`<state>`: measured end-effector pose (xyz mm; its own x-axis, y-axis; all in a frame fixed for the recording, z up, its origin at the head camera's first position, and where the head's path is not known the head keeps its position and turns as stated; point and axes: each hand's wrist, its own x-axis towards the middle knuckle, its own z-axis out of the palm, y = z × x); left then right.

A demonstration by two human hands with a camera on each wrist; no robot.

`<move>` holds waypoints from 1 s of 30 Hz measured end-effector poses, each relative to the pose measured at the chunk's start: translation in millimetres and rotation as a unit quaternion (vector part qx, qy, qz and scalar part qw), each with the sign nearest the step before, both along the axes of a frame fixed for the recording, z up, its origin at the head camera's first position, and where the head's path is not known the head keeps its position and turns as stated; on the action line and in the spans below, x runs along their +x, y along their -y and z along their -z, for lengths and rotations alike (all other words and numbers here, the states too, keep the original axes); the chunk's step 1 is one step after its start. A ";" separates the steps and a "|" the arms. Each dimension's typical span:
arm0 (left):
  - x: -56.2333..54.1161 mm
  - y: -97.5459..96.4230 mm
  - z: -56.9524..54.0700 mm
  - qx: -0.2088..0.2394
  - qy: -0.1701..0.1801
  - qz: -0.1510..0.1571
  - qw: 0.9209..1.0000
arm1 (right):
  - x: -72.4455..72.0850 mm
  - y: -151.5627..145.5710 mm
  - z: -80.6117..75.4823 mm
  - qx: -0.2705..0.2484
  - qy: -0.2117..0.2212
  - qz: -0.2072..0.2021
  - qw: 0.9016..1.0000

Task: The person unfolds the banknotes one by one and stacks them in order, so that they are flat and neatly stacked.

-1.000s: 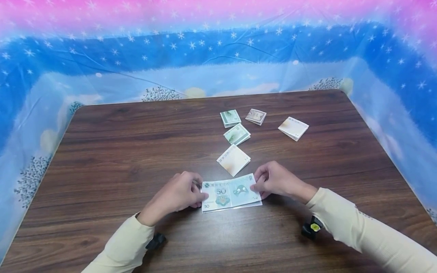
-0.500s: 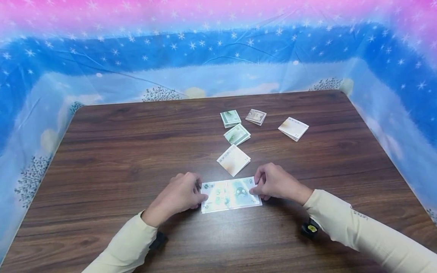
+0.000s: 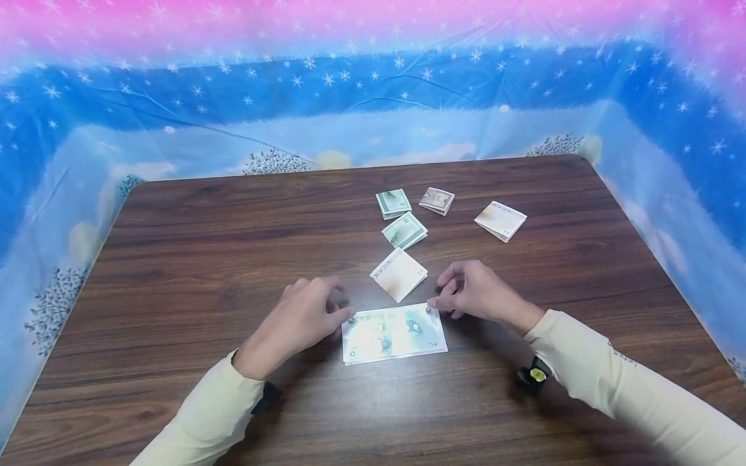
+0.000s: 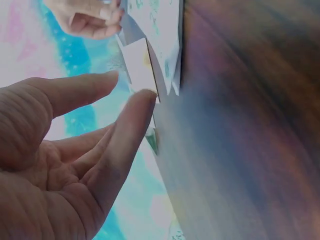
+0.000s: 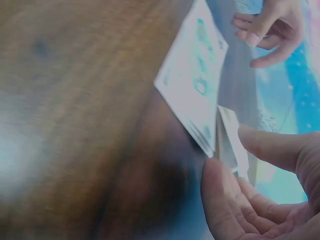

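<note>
A pale green play banknote (image 3: 393, 335), glossy with glare, lies folded in two layers on the brown table, near the person. Beside its far left corner is my left hand (image 3: 305, 317), thumb and fingers apart with nothing between them. At the far right corner my right hand (image 3: 480, 291) is just as loose, its thumb tip close to the paper; whether it touches cannot be told from the head view. Both wrist views show a gap between thumb and fingers. Just beyond the green note lies a folded cream note (image 3: 399, 275).
Further back lie two folded green notes, the nearer one (image 3: 405, 230) and the farther one (image 3: 393, 202). A folded brownish note (image 3: 437, 200) is beside them, and another cream note (image 3: 501, 221) sits to the right. A patterned cloth (image 3: 373, 84) hangs behind the table (image 3: 204, 259).
Both hands have let go of the green banknote's ends and moved slightly away toward its far corners. The raised upper layer now lies flatter. The other notes have stayed put.
</note>
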<state>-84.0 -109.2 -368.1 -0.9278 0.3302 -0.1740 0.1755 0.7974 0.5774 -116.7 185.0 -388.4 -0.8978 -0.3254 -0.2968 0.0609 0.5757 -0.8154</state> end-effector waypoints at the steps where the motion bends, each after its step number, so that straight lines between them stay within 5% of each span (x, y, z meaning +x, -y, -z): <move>1: -0.7 -1.4 -0.8 0.003 -0.009 0.004 1.000 | -2.8 0.0 -1.0 -0.008 0.002 0.007 1.000; 7: -3.7 -15.1 -3.7 0.003 -0.028 0.044 0.999 | -17.4 3.7 -2.6 -0.032 0.008 0.037 0.999; 18: -17.6 -38.3 4.0 0.005 -0.054 0.170 0.984 | -31.3 13.1 -6.3 -0.036 0.065 0.055 0.996; 30: -22.6 -45.5 12.0 -0.012 -0.033 0.206 0.978 | -33.9 20.4 -6.5 -0.067 0.101 0.065 0.991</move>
<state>-106.5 -63.6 -380.2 -0.7261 0.6751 -0.1305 0.5211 0.6640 0.5362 -150.5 164.5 -381.9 -0.8614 -0.2599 -0.4363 0.2968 0.4395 -0.8478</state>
